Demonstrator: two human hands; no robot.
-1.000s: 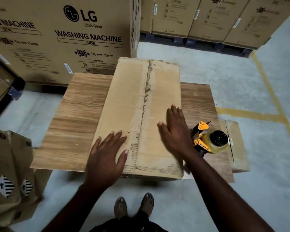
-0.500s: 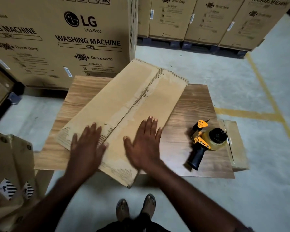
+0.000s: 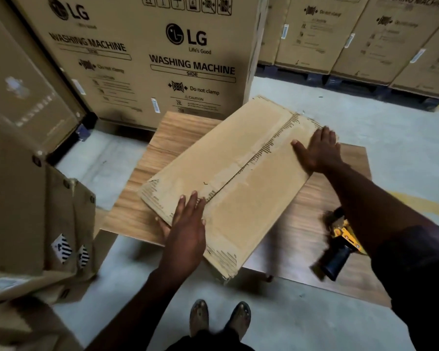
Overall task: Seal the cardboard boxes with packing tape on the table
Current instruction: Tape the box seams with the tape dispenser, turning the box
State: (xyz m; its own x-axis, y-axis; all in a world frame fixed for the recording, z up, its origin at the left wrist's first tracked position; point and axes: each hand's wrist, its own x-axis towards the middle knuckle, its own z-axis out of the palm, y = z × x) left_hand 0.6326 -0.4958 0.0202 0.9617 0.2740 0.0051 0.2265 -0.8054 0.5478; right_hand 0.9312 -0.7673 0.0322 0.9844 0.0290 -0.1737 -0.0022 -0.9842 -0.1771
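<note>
Grey concrete warehouse floor, tall washing-machine cartons [image 3: 162, 59] stacked behind a small wood-grain table [image 3: 142, 216]; on it, set diagonally, a flat cardboard box [image 3: 238, 173], near corner overhanging the front edge; left hand [image 3: 185, 224] pressed flat on the near-left end, fingers straight; right hand [image 3: 319, 153] spread flat on the far-right end, holding nothing; centre seam [image 3: 264, 158] scuffed, no fresh tape visible; tape dispenser [image 3: 340, 241] lying on the table beneath the right forearm, untouched; judged at the positioning stage, all the sealing left to do.

A single head-worn wide-angle camera looks steeply down, close above the table [image 3: 147, 219] and floor [image 3: 289, 325].
</note>
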